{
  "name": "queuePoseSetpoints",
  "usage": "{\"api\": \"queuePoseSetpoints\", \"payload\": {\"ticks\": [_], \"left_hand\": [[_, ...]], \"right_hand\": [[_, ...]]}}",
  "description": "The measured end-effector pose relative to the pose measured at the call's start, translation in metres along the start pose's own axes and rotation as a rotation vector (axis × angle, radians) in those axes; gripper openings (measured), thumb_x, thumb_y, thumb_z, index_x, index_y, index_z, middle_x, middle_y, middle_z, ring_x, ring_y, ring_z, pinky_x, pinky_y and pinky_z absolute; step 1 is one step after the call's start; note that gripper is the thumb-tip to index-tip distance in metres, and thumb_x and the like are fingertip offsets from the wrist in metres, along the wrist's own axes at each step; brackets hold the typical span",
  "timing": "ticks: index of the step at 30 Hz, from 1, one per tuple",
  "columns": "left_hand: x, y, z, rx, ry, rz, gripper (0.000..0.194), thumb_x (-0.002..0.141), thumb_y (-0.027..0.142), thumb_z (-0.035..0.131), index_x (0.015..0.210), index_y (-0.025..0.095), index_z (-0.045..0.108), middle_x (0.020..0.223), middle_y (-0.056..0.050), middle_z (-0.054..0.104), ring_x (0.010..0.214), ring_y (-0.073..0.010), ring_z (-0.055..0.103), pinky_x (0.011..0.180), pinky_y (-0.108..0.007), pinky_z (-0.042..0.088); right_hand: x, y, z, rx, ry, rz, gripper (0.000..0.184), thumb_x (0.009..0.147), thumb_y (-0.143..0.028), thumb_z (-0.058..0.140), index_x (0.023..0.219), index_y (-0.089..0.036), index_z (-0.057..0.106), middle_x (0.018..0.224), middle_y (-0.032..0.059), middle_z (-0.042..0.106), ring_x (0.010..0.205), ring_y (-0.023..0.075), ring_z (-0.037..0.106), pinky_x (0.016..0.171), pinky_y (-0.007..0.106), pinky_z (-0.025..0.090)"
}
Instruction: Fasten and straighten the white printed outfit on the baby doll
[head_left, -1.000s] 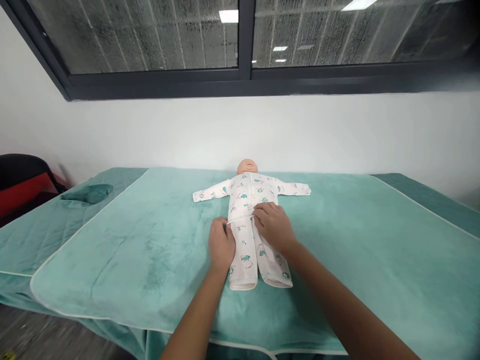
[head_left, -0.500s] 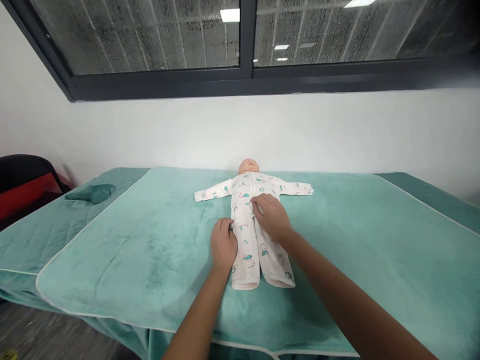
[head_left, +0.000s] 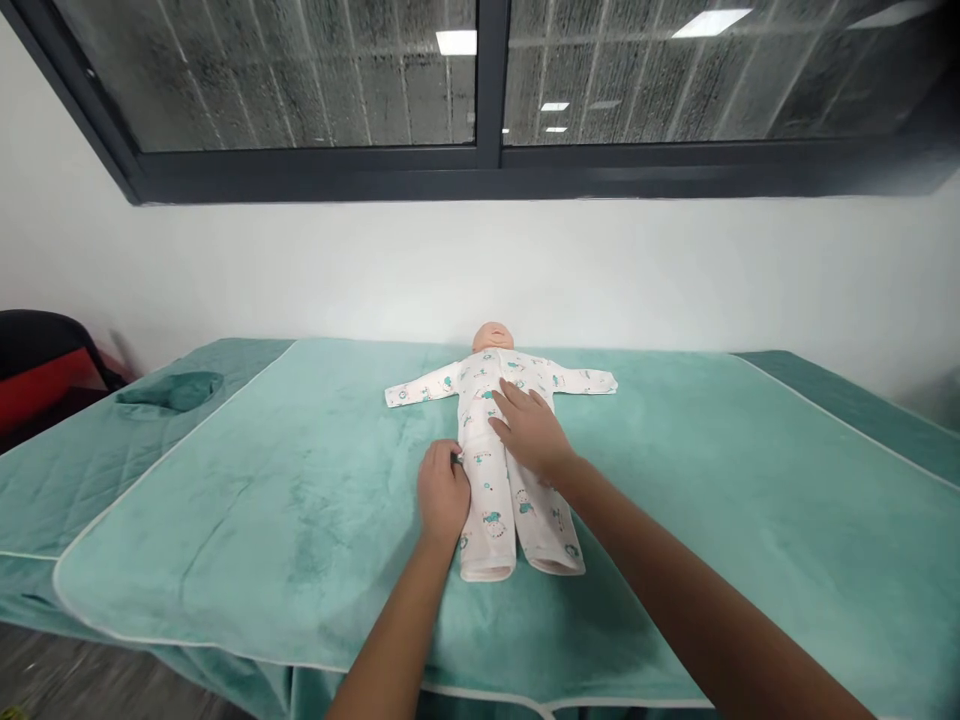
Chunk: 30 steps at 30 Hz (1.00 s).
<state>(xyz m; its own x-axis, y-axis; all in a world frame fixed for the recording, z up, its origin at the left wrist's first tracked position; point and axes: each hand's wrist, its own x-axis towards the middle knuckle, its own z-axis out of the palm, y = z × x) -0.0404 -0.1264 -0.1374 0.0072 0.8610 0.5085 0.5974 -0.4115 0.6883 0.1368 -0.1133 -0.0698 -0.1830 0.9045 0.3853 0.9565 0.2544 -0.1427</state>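
Note:
A baby doll (head_left: 493, 337) lies on its back with its head toward the wall, its arms straight out to both sides. It wears a white baby outfit (head_left: 487, 510) with teal and pink animal prints, long sleeves and trouser legs whose ends point toward me. My left hand (head_left: 442, 495) rests at the left edge of the outfit near the waist, fingers curled in; a small dark spot shows by the fingertips, too small to name. Spread over the front of the outfit, the fingers of my right hand (head_left: 531, 430) lie on or just above the cloth.
A teal plush blanket (head_left: 300, 500) with pale piping covers the bed under the doll. At the left is a dented teal fabric piece (head_left: 172, 390), with a red and black chair (head_left: 52, 370) beyond it. A white wall (head_left: 337, 270) and dark-framed window (head_left: 487, 170) stand behind.
My right hand's fingers have gone from pinched together at the front of the outfit to spread out over it. My left hand stays at the left edge. The view has shifted slightly.

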Motion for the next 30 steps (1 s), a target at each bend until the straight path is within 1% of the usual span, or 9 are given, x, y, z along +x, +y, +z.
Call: {"api": "queuePoseSetpoints", "payload": {"ticks": [4,9,11,14,17,19,25,27,30], "left_hand": [[0.000,0.000,0.000,-0.010,0.014,0.006,0.030,0.076,0.003,0.040,0.093,0.024,0.055,0.094,-0.004,0.063,0.095,-0.0223,0.059,0.086,-0.037,0.048],[0.000,-0.002,0.001,-0.017,0.028,0.006,0.032,0.075,0.003,0.040,0.093,0.024,0.055,0.094,-0.004,0.064,0.095,-0.0223,0.060,0.087,-0.037,0.048],[-0.001,-0.002,0.001,-0.018,0.027,0.006,0.031,0.075,0.003,0.041,0.093,0.024,0.056,0.094,-0.004,0.064,0.095,-0.0224,0.061,0.086,-0.038,0.049],[0.000,-0.002,0.001,-0.012,0.032,-0.004,0.030,0.076,0.004,0.041,0.093,0.023,0.057,0.094,-0.004,0.065,0.094,-0.0228,0.061,0.085,-0.038,0.049],[0.000,-0.002,0.001,-0.005,0.029,-0.013,0.029,0.076,0.004,0.041,0.092,0.023,0.057,0.094,-0.005,0.065,0.095,-0.0230,0.061,0.085,-0.038,0.049],[0.000,-0.002,0.001,-0.003,0.024,-0.013,0.030,0.076,0.004,0.041,0.092,0.023,0.058,0.094,-0.005,0.065,0.095,-0.0229,0.061,0.085,-0.038,0.049],[-0.001,-0.001,0.000,0.011,0.015,-0.009,0.029,0.076,0.005,0.041,0.091,0.023,0.058,0.092,-0.005,0.066,0.092,-0.0226,0.062,0.083,-0.037,0.049],[-0.001,-0.001,0.000,0.018,0.015,-0.013,0.029,0.076,0.005,0.041,0.091,0.023,0.058,0.091,-0.004,0.066,0.091,-0.0224,0.062,0.082,-0.037,0.049],[-0.001,-0.001,0.000,0.022,0.010,-0.022,0.028,0.077,0.006,0.042,0.091,0.023,0.058,0.090,-0.004,0.066,0.089,-0.0222,0.062,0.082,-0.037,0.049]], "right_hand": [[-0.025,-0.005,0.001,0.112,-0.008,0.009,0.052,0.099,-0.038,0.036,0.146,-0.015,0.040,0.157,0.0106,0.027,0.146,0.0238,0.023,0.119,0.050,0.018],[-0.068,-0.013,0.008,0.376,0.015,0.078,0.054,0.099,-0.044,0.036,0.149,-0.024,0.034,0.158,0.0052,0.027,0.148,0.0220,0.017,0.120,0.054,0.013],[-0.084,-0.014,0.010,0.496,0.057,0.117,0.054,0.098,-0.046,0.039,0.148,-0.027,0.037,0.158,0.0040,0.027,0.148,0.0221,0.019,0.120,0.053,0.016],[-0.092,-0.008,0.009,0.650,0.192,0.249,0.049,0.096,-0.048,0.042,0.140,-0.027,0.048,0.155,0.0050,0.034,0.144,0.0233,0.030,0.118,0.048,0.028],[-0.076,0.010,0.006,0.768,0.346,0.432,0.049,0.094,-0.049,0.041,0.137,-0.026,0.050,0.150,0.0070,0.042,0.135,0.0250,0.043,0.110,0.046,0.040],[-0.056,0.026,0.007,0.803,0.379,0.511,0.054,0.092,-0.050,0.041,0.139,-0.023,0.048,0.148,0.0087,0.043,0.132,0.0260,0.047,0.107,0.045,0.043],[0.003,0.063,0.024,0.761,0.291,0.577,0.070,0.090,-0.060,0.040,0.144,-0.016,0.042,0.153,0.0129,0.036,0.143,0.0289,0.031,0.117,0.048,0.027],[0.008,0.066,0.032,0.756,0.253,0.568,0.072,0.091,-0.063,0.035,0.144,-0.016,0.043,0.151,0.0124,0.040,0.143,0.0280,0.032,0.118,0.046,0.028],[0.001,0.068,0.042,0.734,0.205,0.554,0.076,0.092,-0.067,0.026,0.145,-0.014,0.042,0.148,0.0129,0.044,0.141,0.0283,0.035,0.117,0.047,0.031]]}}
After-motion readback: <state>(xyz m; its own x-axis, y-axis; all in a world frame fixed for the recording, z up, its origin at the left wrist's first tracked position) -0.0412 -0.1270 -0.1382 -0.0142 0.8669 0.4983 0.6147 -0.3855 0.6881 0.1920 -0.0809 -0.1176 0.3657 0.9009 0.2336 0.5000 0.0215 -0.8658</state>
